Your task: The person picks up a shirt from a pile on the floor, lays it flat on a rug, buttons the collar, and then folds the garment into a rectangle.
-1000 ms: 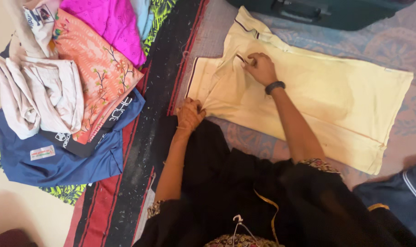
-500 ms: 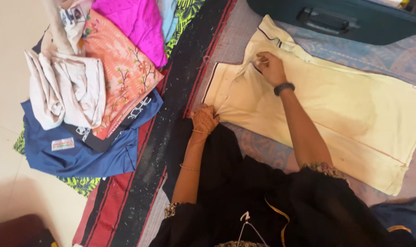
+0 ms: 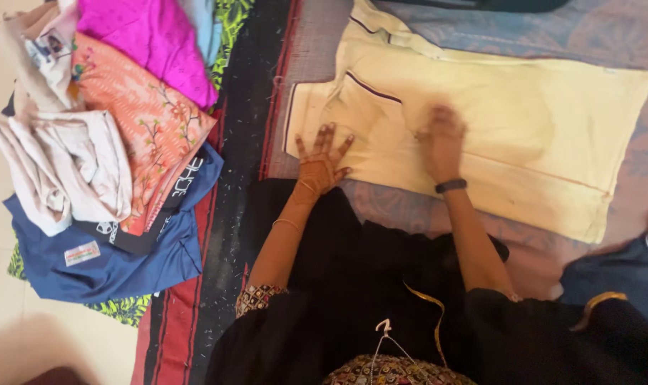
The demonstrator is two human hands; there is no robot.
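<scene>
A pale yellow polo shirt (image 3: 523,107) with dark piping lies folded lengthwise on a patterned mat. My left hand (image 3: 322,160) rests flat on its near sleeve area, fingers spread. My right hand (image 3: 444,141), blurred and with a dark band on the wrist, lies palm down on the shirt's middle near the lower edge. Neither hand grips the cloth.
A pile of clothes sits at the left: a pink top (image 3: 149,39), an orange floral piece (image 3: 142,117), a beige garment (image 3: 63,160) and a blue one (image 3: 103,260). A dark striped mat (image 3: 231,178) runs between. Another dark blue garment (image 3: 623,274) lies at the right.
My left hand let go of the bunched sleeve edge and spread flat. My right hand left the collar and slid down to the shirt's middle. The sleeve now lies flatter.
</scene>
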